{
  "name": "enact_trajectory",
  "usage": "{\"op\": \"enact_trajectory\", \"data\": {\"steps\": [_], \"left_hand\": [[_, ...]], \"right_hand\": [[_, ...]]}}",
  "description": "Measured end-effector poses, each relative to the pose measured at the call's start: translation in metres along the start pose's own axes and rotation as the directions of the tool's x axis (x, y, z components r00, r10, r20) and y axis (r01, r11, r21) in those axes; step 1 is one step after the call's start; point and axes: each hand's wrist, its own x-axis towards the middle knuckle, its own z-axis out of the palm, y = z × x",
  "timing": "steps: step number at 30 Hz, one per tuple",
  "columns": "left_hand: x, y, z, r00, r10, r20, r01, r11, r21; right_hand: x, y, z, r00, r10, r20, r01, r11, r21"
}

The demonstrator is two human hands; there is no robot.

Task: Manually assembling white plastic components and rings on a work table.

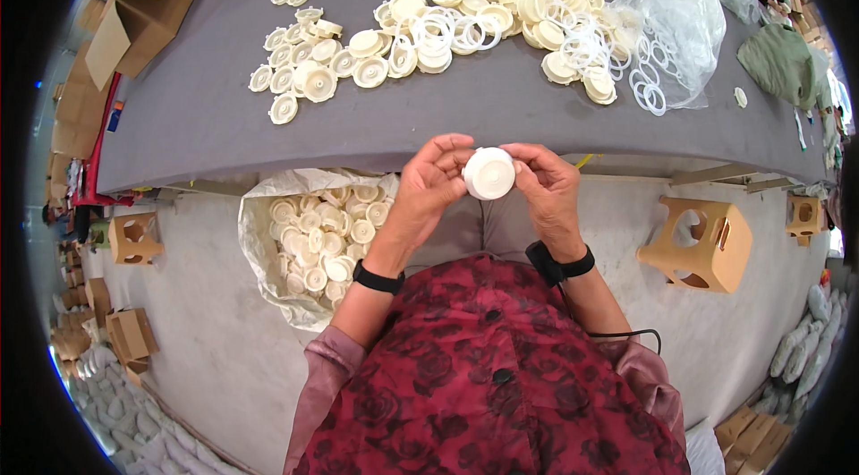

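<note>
Between my two hands, just in front of the table's near edge, is a round white plastic cap [489, 173] with its ringed face turned up. My left hand [435, 178] holds the cap by its left rim, fingers curled. At the opposite rim, the thumb and fingers of my right hand [547, 186] pinch it. Beyond them, many cream-coloured caps [369, 72] lie heaped on the grey table [385, 122]. Thin translucent rings [433, 29] are strewn over the caps, and more spill from a clear plastic bag [677, 5] at the right.
Below the table at left, an open white sack [259, 247] holds many caps. A tan plastic stool [702, 244] stands on the floor at right, another stool [136, 238] at left. Cardboard boxes [152, 1] sit at the table's left end, and a green cloth [777, 63] lies far right.
</note>
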Motion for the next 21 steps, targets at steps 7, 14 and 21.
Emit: {"op": "enact_trajectory", "data": {"steps": [7, 14, 21], "left_hand": [[-0.012, -0.034, -0.007, 0.989, 0.084, -0.121, -0.097, 0.989, -0.109], [-0.022, -0.025, -0.027, 0.991, 0.119, -0.061, -0.110, 0.985, 0.131], [-0.015, -0.005, -0.023, 0.983, 0.120, 0.141, -0.168, 0.898, 0.406]], "right_hand": [[-0.006, 0.009, -0.002, 0.996, -0.078, -0.031, 0.077, 0.996, -0.055], [-0.007, 0.007, 0.001, 0.984, -0.144, 0.106, 0.159, 0.975, -0.157], [0.001, 0.000, -0.009, 0.957, -0.106, 0.270, 0.193, 0.927, -0.321]]}}
